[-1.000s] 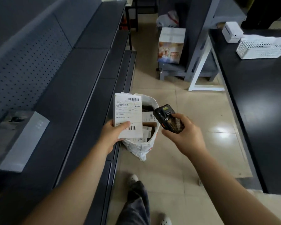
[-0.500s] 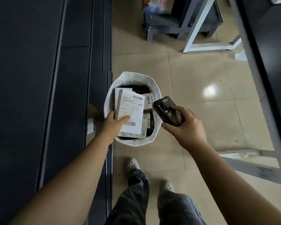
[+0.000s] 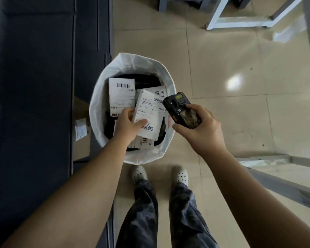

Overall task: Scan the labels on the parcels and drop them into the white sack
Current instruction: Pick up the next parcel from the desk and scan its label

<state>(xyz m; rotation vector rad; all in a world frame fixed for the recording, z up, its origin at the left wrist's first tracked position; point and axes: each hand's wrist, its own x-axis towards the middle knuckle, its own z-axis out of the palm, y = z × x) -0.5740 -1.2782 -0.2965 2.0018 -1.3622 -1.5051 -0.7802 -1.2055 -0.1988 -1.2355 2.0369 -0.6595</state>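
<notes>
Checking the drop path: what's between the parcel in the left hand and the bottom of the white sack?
Head view: other labelled parcels, already in the white sack, lie under the held parcel in the left hand.

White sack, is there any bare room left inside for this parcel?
Crowded: labelled boxes fill the sack's middle and near side. The freest patch is the dark gap at the far rim, beyond the parcel in the left hand.

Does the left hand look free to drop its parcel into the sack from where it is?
Probably yes. The left hand holds the parcel right over the sack's open mouth; only parcels already inside lie beneath it, and the scanner sits off to the side.
</notes>
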